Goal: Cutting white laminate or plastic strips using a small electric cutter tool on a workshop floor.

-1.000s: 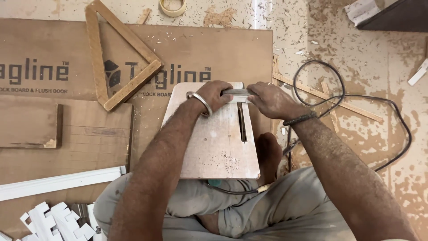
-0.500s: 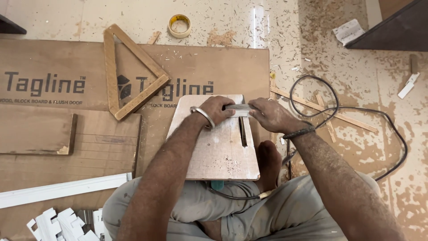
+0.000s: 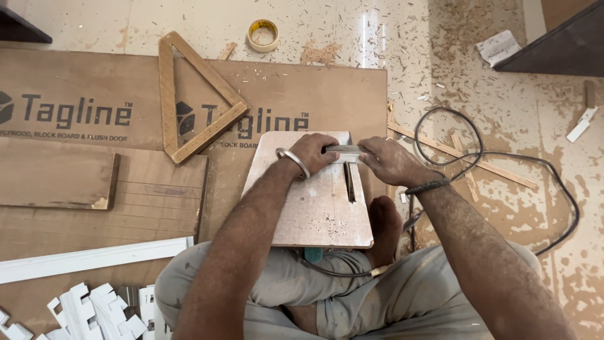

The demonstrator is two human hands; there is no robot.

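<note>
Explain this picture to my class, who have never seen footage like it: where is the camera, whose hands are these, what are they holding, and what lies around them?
The camera sits on a person's head and looks down, so you see their own arms and lap. The person sits on the floor with a pale board resting over their legs; it has a narrow slot cut in it. The left hand, with a metal bangle at the wrist, and the right hand both grip a thin grey strip laid across the top of that slot. What it is made of I cannot tell. Around them: a large brown sheet, a wooden triangle frame, a roll of tape, a black cable, white trim pieces, and wood shavings scattered over the floor.
</note>
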